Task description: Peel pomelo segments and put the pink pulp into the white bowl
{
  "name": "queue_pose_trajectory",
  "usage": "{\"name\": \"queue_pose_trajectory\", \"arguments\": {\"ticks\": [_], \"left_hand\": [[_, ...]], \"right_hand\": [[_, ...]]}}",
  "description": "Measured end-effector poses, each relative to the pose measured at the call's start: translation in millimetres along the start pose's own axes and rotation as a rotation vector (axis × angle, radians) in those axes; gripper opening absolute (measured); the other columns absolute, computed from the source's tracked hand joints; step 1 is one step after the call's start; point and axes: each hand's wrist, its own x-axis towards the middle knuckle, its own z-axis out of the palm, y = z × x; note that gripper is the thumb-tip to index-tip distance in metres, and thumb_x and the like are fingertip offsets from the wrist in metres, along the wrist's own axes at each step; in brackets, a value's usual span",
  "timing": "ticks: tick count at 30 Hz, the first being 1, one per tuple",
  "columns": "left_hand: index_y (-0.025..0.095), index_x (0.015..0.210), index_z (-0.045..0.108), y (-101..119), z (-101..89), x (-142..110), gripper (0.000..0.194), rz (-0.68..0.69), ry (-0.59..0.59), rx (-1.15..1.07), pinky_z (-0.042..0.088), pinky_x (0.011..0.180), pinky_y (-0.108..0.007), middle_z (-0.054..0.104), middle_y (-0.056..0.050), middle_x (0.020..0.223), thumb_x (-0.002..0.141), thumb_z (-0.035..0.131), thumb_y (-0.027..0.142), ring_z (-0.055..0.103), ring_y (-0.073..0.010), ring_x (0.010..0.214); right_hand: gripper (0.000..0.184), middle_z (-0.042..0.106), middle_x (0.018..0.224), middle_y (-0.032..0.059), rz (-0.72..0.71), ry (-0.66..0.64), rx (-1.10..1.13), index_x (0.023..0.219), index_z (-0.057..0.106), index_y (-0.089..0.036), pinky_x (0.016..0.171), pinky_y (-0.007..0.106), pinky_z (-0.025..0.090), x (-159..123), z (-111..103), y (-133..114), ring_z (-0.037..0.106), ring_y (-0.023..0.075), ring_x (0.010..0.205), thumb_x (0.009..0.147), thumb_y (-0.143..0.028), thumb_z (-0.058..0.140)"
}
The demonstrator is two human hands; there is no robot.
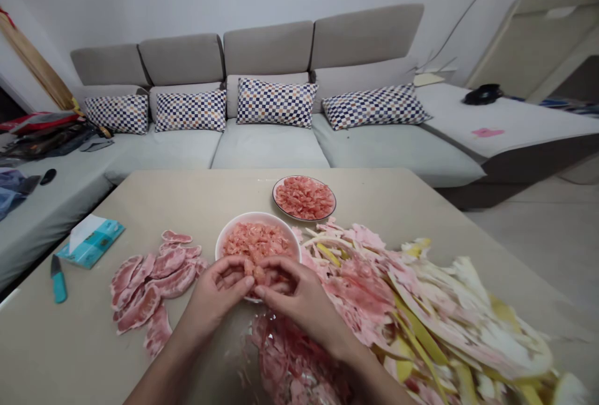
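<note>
Pulp piece (255, 273): held above the white bowl (219, 241)'s near side.
Hands: left hand (225, 286) and right hand (294, 287) meet, fingertips pinching the piece.
Plate (305, 218): pulp-covered, just beyond the bowl.
Segments (173, 281): on the worktop (187, 190), left of the bowl.
Peels (421, 305): heaped to its right.

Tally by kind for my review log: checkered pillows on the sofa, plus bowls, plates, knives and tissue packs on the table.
Checkered pillows: 4
White bowl: 1
Dark-rimmed plate: 1
Teal-handled knife: 1
Tissue pack: 1
Total: 8
</note>
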Motion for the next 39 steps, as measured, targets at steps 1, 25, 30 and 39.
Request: {"name": "queue_pose_trajectory", "arguments": {"ticks": [1,25,30,39], "left_hand": [[0.016,0.091,0.065,0,0.1,0,0.023,-0.005,-0.006,0.003,0.052,0.083,-0.027,0.070,-0.004,0.089,0.073,0.076,0.025,0.066,-0.0176,0.088],[0.018,0.086,0.063,3,-2.7,1,0.019,0.107,0.106,0.368,0.046,0.066,-0.023,0.066,0.001,0.079,0.071,0.072,0.027,0.058,-0.0146,0.072],[0.019,0.091,0.068,2,-1.9,-1,0.020,0.097,0.091,0.429,0.047,0.070,-0.024,0.070,-0.001,0.087,0.073,0.071,0.027,0.061,-0.0163,0.077],[0.018,0.090,0.068,4,-4.6,1,0.021,0.039,0.017,0.353,0.046,0.070,-0.023,0.070,-0.001,0.086,0.074,0.072,0.030,0.062,-0.0159,0.077]], "right_hand": [[0.026,0.067,0.081,0.0016,-0.006,0.018,-0.012,0.094,0.069,-0.019,0.061,0.025,0.054,0,1,0,0.064,0.0157,0.070,0.072,-0.031,0.075],[0.021,0.070,0.077,0.0022,0.021,-0.009,-0.035,0.089,0.073,-0.017,0.062,0.024,0.047,1,1,2,0.061,0.0145,0.067,0.078,-0.034,0.071],[0.023,0.069,0.074,0.0024,0.033,-0.065,0.045,0.085,0.072,-0.016,0.061,0.024,0.048,3,-1,4,0.061,0.0133,0.065,0.082,-0.038,0.068],[0.035,0.065,0.069,0.0006,0.080,-0.163,0.202,0.087,0.069,-0.014,0.062,0.024,0.050,6,-6,9,0.060,0.0119,0.061,0.082,-0.049,0.066]]}}
